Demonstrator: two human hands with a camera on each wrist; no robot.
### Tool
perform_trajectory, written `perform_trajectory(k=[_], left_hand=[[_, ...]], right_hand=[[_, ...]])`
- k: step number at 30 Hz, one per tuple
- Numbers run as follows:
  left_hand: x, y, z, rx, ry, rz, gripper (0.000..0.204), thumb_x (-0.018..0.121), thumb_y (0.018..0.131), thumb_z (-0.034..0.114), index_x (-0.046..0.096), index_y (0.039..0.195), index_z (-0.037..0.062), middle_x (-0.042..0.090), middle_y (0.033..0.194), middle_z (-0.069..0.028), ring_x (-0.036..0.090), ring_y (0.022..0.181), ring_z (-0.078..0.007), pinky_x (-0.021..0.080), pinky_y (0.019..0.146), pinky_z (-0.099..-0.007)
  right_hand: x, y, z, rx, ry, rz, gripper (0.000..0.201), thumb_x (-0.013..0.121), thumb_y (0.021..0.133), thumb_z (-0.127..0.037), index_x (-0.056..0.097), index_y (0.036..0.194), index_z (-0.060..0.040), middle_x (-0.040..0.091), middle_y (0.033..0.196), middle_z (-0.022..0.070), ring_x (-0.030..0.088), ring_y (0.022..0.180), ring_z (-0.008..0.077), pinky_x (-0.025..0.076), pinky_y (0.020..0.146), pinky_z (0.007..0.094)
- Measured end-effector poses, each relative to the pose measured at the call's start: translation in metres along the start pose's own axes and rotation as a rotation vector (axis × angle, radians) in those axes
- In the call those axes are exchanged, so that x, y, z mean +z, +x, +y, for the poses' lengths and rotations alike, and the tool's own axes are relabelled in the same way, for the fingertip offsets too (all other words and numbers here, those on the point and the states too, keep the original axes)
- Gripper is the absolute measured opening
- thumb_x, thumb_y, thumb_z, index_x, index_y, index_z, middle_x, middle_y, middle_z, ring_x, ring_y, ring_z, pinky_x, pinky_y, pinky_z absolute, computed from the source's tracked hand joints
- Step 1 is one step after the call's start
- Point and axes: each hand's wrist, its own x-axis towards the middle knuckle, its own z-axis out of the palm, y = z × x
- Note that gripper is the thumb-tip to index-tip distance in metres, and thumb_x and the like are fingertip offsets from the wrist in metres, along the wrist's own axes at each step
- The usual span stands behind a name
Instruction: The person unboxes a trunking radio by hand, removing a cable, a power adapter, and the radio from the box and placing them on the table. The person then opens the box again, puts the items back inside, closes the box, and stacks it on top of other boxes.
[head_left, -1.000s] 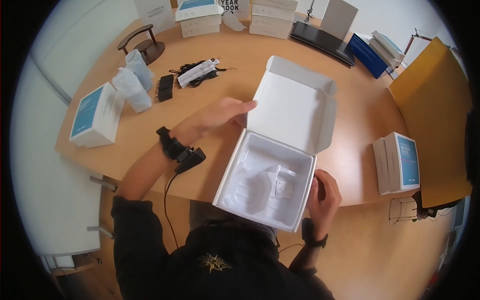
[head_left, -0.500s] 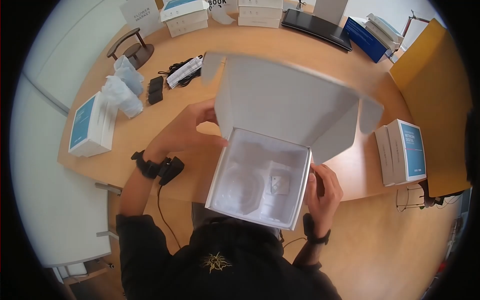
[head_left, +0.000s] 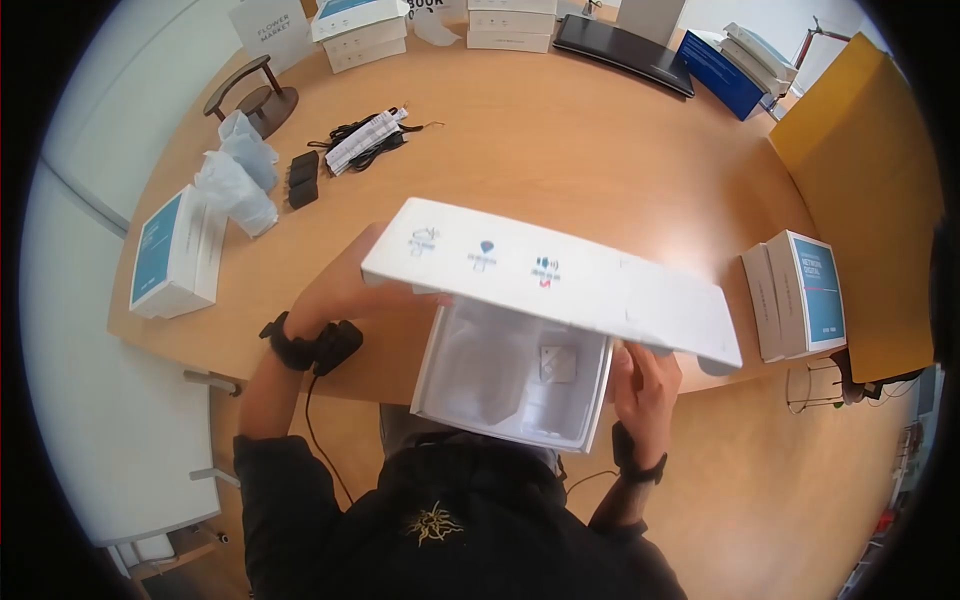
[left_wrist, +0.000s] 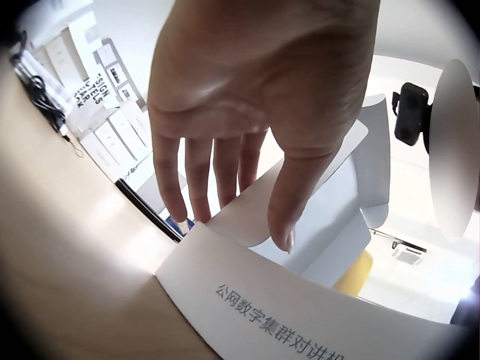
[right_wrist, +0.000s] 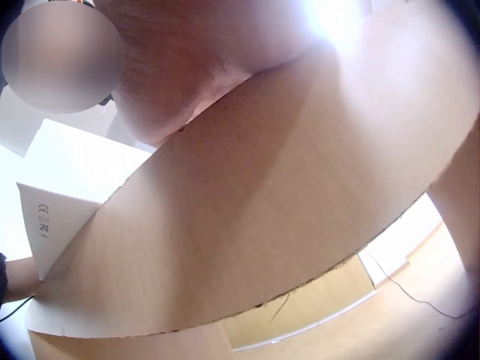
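Observation:
A white box [head_left: 425, 380] is held above the table's near edge, its lid [head_left: 550, 275] tilted partly down over the tray. A small white packet [head_left: 558, 364] lies in the moulded tray. My left hand [head_left: 345, 280] is at the box's left side, partly behind the lid; in the left wrist view this hand [left_wrist: 255, 82] has its fingers extended down, with the thumb across a lid flap. My right hand [head_left: 650, 385] grips the right wall with curled fingers. In the right wrist view the palm of my right hand [right_wrist: 210, 60] shows, fingertips hidden, beyond the printed box [right_wrist: 64, 225].
Boxes [head_left: 175, 255] and crumpled white bags [head_left: 238, 192] stand at left, with black adapters [head_left: 303, 180] and a cable bundle [head_left: 365, 143] nearby. Boxes [head_left: 795, 295] stand at right. A closed laptop [head_left: 625, 52] and stacked boxes [head_left: 512, 28] lie at the back.
The lid has swung from wide open down toward the tray, so its printed outside now shows. My left hand has moved left and down along the box; my right hand has kept its grip.

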Motion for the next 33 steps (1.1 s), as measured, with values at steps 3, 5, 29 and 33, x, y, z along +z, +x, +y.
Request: perform_trajectory(k=[3,5,29,33], left_hand=[[0.005,-0.001,0.002,0.172,-0.122,0.054,0.055,0.084,0.081,0.02,0.063,0.125,-0.005,0.071,0.119,-0.0138,0.065,0.107,-0.0202,0.05,0.096,-0.0341],[0.003,0.002,0.0,0.1,0.011,-0.005,0.049,0.08,0.084,0.016,0.063,0.125,-0.0051,0.072,0.116,-0.016,0.067,0.104,-0.0229,0.051,0.094,-0.0332],[0.035,-0.037,0.021,0.209,0.508,-0.072,0.058,0.047,0.082,-0.013,0.062,0.136,0.0013,0.06,0.144,-0.0144,0.042,0.144,-0.0363,0.038,0.115,-0.0448],[0.041,-0.063,0.044,0.246,0.611,0.099,0.051,0.052,0.083,-0.011,0.064,0.131,-0.0016,0.063,0.137,-0.0166,0.052,0.135,-0.0367,0.042,0.112,-0.0455]], right_hand=[[0.006,-0.005,0.008,-0.002,0.048,0.058,0.017,0.059,0.092,0.0,0.07,0.105,0.0039,0.068,0.091,0.0216,0.063,0.078,0.0393,0.048,0.072,0.0425],[0.006,-0.006,0.006,0.023,-0.013,0.052,0.017,0.059,0.092,0.001,0.069,0.106,0.0038,0.069,0.093,0.0209,0.064,0.076,0.0381,0.049,0.071,0.0427],[0.006,0.002,-0.004,0.129,0.21,0.079,0.033,0.054,0.094,0.002,0.065,0.125,0.004,0.07,0.12,0.0207,0.068,0.111,0.0353,0.052,0.095,0.0411],[-0.011,-0.014,-0.03,0.056,0.293,0.111,0.034,0.054,0.096,-0.003,0.062,0.129,0.0031,0.067,0.125,0.0244,0.064,0.117,0.0384,0.051,0.098,0.0442]])
